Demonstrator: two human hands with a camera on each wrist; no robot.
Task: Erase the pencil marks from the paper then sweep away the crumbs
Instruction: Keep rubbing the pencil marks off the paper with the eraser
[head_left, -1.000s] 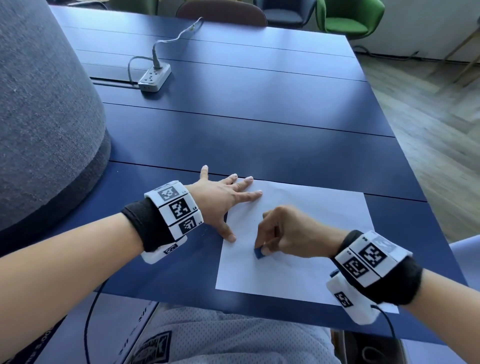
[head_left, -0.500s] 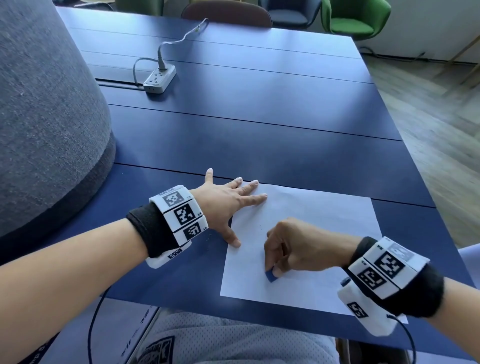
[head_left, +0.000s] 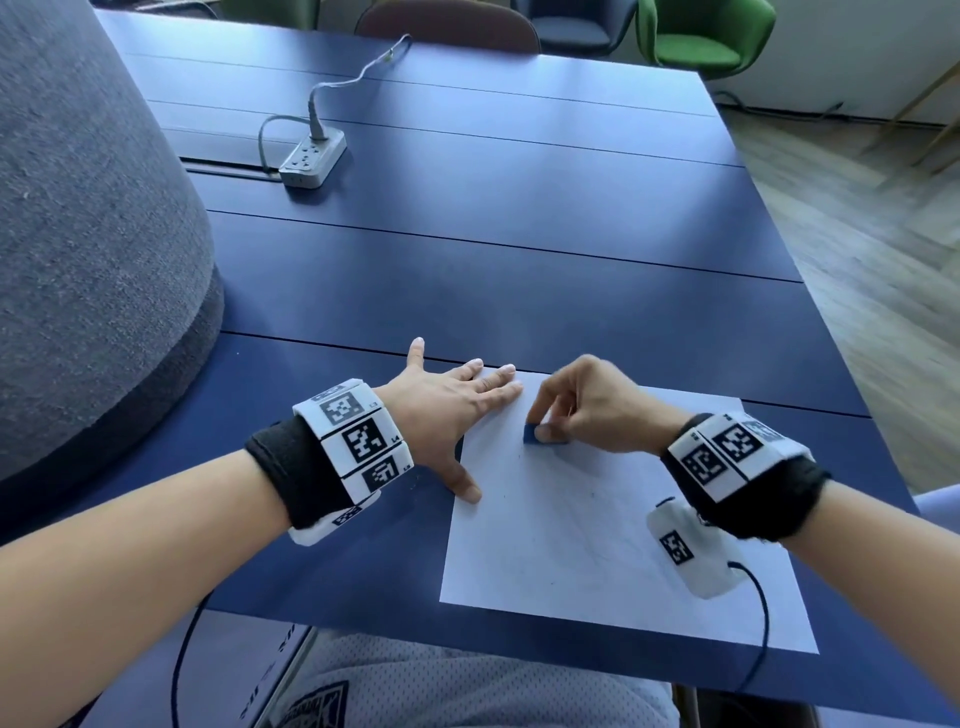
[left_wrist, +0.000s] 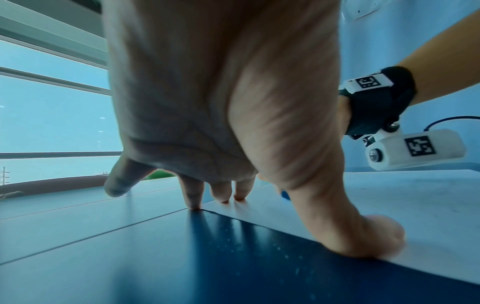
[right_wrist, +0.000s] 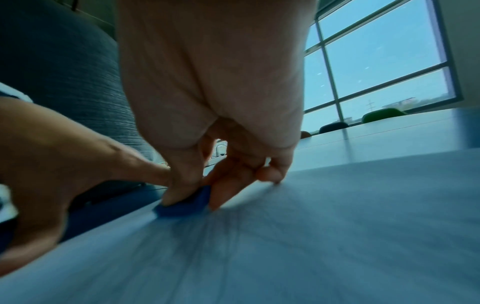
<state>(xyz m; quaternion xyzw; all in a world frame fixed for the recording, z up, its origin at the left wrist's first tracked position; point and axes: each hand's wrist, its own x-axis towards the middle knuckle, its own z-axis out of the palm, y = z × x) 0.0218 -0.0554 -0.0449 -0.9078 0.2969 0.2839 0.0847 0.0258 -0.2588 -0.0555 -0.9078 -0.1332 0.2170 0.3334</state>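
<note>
Two hands are on the job, and we are partway through the first half of it. Our left hand (head_left: 441, 410) lies flat with fingers spread and straight, pressing down the upper left corner of the paper (head_left: 597, 545), thumb on the left edge, so the sheet stays put on the blue table (head_left: 493, 286). Our right hand (head_left: 587, 410) pinches a small blue eraser (head_left: 540, 435) between thumb and fingertips and holds it against the paper near the top, just beside the left hand's fingers. From the right wrist, the eraser (right_wrist: 185, 202) sits flat on the sheet under our thumb, and the picture is smeared, so we judge the hand is rubbing.

Faint grey pencil marks (head_left: 592, 540) show lower on the sheet, in the middle and toward the near edge, so we judge the erasing is not finished there. The area around the eraser looks pale, though we cannot tell whether it is fully clean. A few tiny dark specks lie on the paper and on the table by the left thumb; they may be crumbs, but they are too small to be sure. Sweeping is not yet begun, since both hands are taken up with holding and rubbing.
</note>
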